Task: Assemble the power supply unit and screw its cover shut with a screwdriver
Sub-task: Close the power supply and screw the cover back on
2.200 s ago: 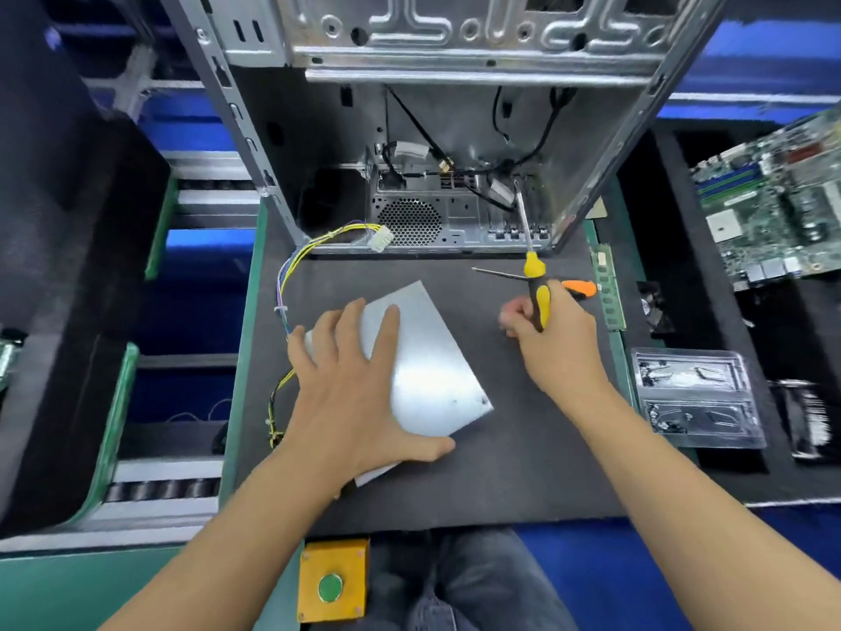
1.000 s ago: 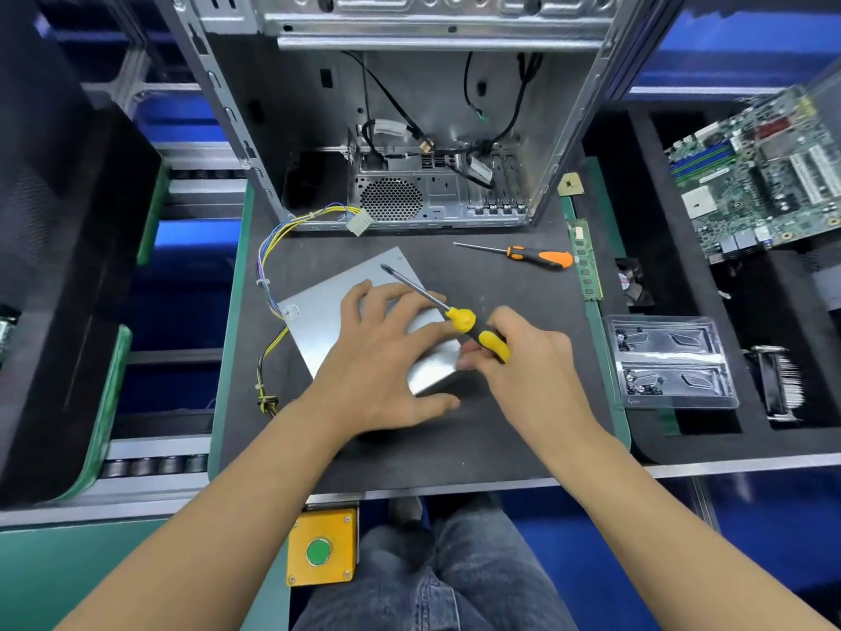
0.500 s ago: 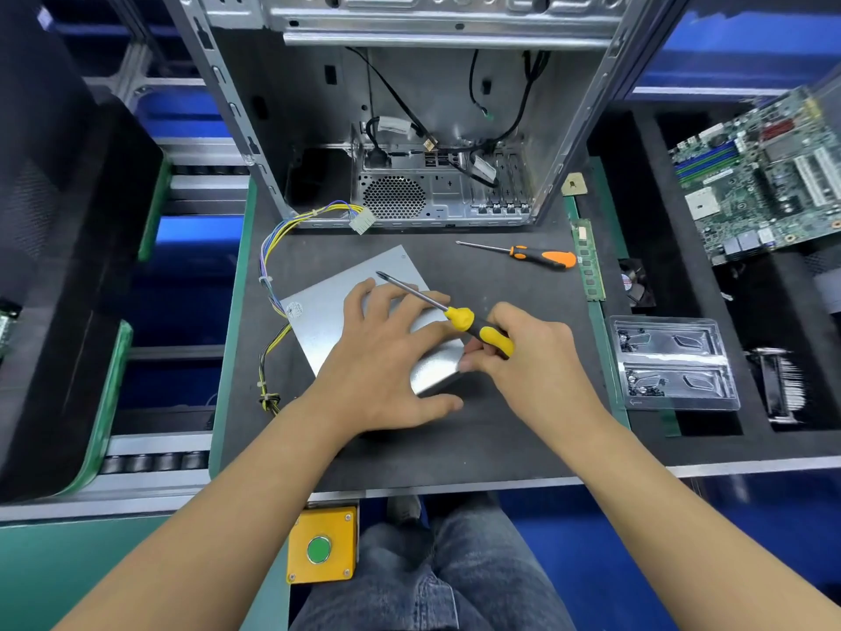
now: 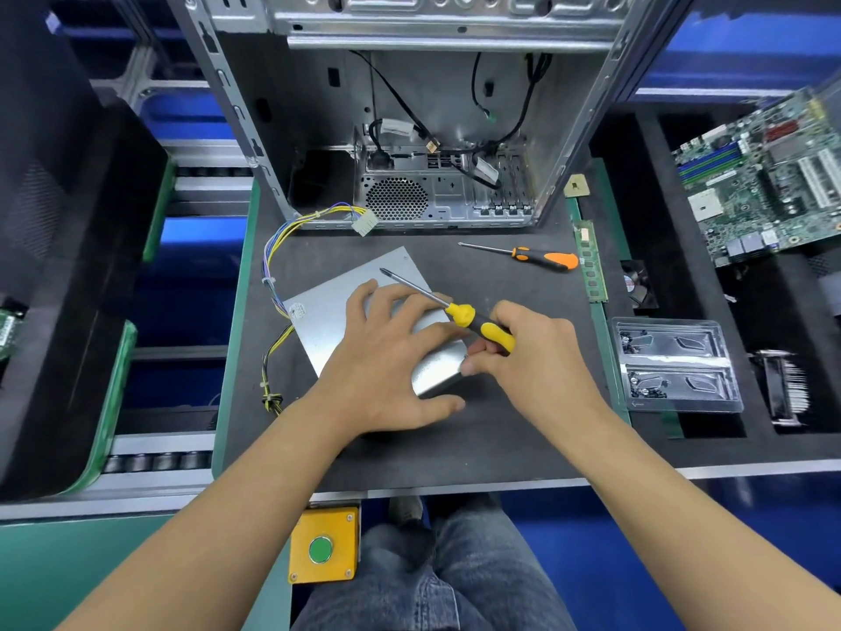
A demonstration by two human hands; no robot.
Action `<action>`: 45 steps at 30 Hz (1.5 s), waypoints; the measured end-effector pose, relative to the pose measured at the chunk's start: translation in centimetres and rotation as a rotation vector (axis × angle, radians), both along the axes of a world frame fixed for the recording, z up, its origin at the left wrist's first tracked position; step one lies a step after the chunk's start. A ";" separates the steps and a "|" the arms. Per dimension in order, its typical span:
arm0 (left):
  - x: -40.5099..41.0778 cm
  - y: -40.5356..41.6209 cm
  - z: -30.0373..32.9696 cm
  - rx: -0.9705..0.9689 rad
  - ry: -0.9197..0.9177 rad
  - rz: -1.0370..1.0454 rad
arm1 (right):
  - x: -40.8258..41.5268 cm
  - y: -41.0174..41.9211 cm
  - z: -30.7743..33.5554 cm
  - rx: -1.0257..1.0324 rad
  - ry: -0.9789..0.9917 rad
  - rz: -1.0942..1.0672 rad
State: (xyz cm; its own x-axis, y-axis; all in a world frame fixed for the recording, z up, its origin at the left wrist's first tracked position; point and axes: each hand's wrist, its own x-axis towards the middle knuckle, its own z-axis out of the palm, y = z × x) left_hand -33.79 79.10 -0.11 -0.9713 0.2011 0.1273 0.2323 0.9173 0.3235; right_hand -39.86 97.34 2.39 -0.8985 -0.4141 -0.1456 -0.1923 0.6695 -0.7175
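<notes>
Centrally, the left hand (image 4: 387,357) is pressing flat, fingers spread, on the power supply (image 4: 336,321) lying on the bench (image 4: 500,439). Right hand (image 4: 528,352) fingers are gripping the yellow screwdriver (image 4: 459,314), its shaft slanting over the cover. Farther back, an orange screwdriver (image 4: 541,258) is lying before the case (image 4: 432,129).

PC assembly workshop: conveyor rollers (image 4: 154,462), open case (image 4: 409,107), mobo (image 4: 769,175), green push-btn box (image 4: 324,545).

the left hand (image 4: 387,357) hides much of the flat silver metal power supply unit (image 4: 327,321). the green motherboard (image 4: 769,175) runs off the right edge. contents of the clear plastic tray (image 4: 673,364) are too small to tell.
</notes>
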 end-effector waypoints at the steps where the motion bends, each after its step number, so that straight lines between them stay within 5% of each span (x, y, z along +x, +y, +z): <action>1: 0.0 0.0 0.1 0.007 -0.007 -0.001 | 0.1 0.1 -0.1 -0.001 -0.001 -0.015; 14: -0.2 0.7 0.3 0.305 0.042 0.107 | 0.7 4.0 0.1 -0.213 -0.017 -0.377; 19: -0.3 1.2 -0.1 0.283 0.173 0.092 | 1.7 6.2 0.1 -0.227 0.069 -0.278; 26: -0.4 1.4 0.0 0.291 0.132 0.122 | 2.7 7.3 0.1 -0.485 0.022 -0.397; 45: -0.5 1.4 -0.5 0.280 0.121 0.120 | 4.5 8.4 0.0 -0.426 0.080 -0.315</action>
State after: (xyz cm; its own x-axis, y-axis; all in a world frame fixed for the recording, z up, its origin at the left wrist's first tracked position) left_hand -34.33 80.47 -0.63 -0.9605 0.0273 0.2771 0.1801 0.8197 0.5437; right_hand -35.33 105.76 2.35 -0.9903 -0.1299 0.0500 -0.0937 0.3564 -0.9296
